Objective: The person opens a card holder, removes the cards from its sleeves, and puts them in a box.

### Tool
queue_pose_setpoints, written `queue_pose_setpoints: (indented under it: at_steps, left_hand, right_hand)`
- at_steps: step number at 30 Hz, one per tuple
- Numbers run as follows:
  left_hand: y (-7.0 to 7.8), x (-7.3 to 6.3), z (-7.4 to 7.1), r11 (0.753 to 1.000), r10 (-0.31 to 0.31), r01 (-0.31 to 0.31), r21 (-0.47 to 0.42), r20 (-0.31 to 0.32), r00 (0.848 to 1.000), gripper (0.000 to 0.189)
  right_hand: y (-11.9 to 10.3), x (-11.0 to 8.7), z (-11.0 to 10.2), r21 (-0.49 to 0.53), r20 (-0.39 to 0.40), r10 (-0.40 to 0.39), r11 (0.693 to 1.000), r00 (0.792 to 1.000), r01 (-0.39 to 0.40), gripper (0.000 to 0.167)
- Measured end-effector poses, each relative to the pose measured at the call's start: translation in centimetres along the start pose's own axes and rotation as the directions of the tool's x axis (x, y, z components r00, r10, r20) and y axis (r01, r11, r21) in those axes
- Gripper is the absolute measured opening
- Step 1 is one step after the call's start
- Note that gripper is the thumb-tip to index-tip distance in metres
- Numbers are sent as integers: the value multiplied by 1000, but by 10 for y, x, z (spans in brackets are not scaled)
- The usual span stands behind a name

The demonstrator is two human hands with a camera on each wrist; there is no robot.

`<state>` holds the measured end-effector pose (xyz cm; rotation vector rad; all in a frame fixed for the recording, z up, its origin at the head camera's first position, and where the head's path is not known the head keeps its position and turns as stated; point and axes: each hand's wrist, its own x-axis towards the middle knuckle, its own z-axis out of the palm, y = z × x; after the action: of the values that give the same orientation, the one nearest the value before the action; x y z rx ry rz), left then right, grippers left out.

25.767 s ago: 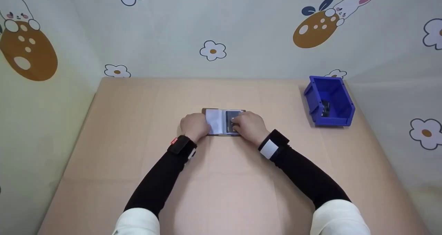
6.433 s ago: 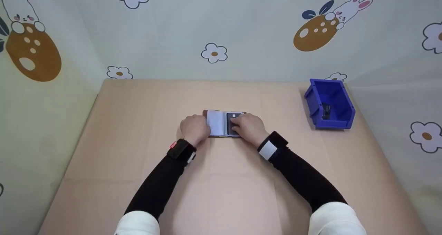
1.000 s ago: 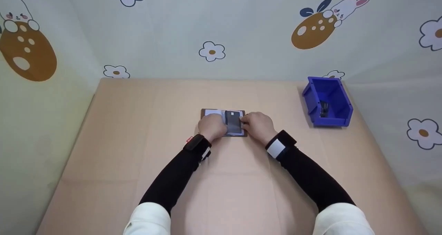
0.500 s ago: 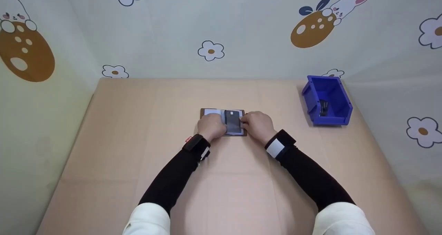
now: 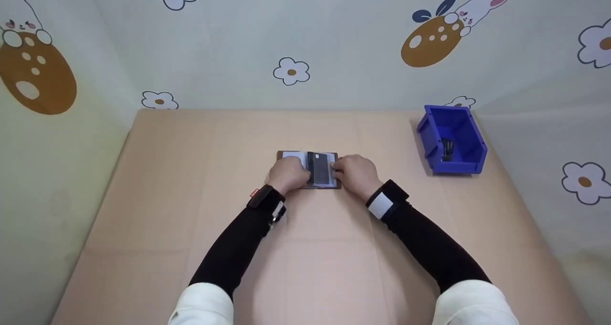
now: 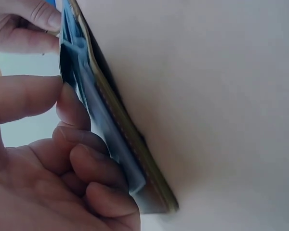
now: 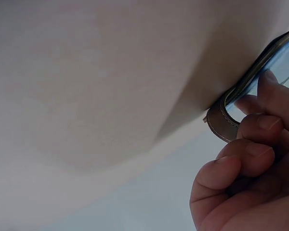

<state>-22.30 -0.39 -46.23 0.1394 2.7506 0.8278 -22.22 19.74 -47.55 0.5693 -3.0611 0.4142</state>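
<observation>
An open card holder (image 5: 334, 184) with a brown cover and clear plastic sleeves lies on the table between my hands. A dark card (image 5: 321, 169) with a small pale square near its top sits at its right sleeve; its left strip looks blacker than the rest. My left hand (image 5: 288, 174) pinches the card's left edge between thumb and index finger, other fingers curled against the sleeves (image 6: 102, 113). With thumb and index finger my right hand (image 5: 358, 174) grips the card holder's right edge, where a brown strap (image 7: 221, 126) loops out in the right wrist view.
A blue plastic bin (image 5: 468, 143) stands at the table's back right, with small dark items (image 5: 447, 149) inside. Patterned cloth (image 5: 229, 53) hangs behind and at both sides of the tan table (image 5: 324, 267).
Since a second ago my left hand has shifted slightly left, and the dark card has slid a little left with it. Long before, the left hand held the card holder's left edge. The right hand stays.
</observation>
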Motion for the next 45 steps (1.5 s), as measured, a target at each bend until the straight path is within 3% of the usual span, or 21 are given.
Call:
queue_pose_setpoints:
  at_steps: [8, 20, 28, 34, 45]
  left_hand:
    - [-7, -2, -7, 997, 51, -53, -47, -35, 998, 31]
    - [-10, -7, -21, 998, 49, -52, -28, -99, 994, 32]
    - [-12, -11, -42, 984, 40, -48, -169, -52, 998, 34]
    - [-10, -14, -57, 963, 86, -91, -252, -33, 996, 38]
    - [-3, -20, -70, 928, 126, -127, -349, -27, 992, 38]
  right_hand:
    - [1, -1, 1, -1, -4, 8, 1000, 1000, -8, 26]
    - [2, -2, 2, -14, -27, -21, 1000, 999, 20, 26]
    - [3, -1, 3, 3, -33, -16, 1000, 999, 16, 26]
    - [3, -1, 3, 1, -45, -29, 1000, 999, 29, 26]
    - [2, -2, 3, -13, -50, -36, 999, 998, 36, 26]
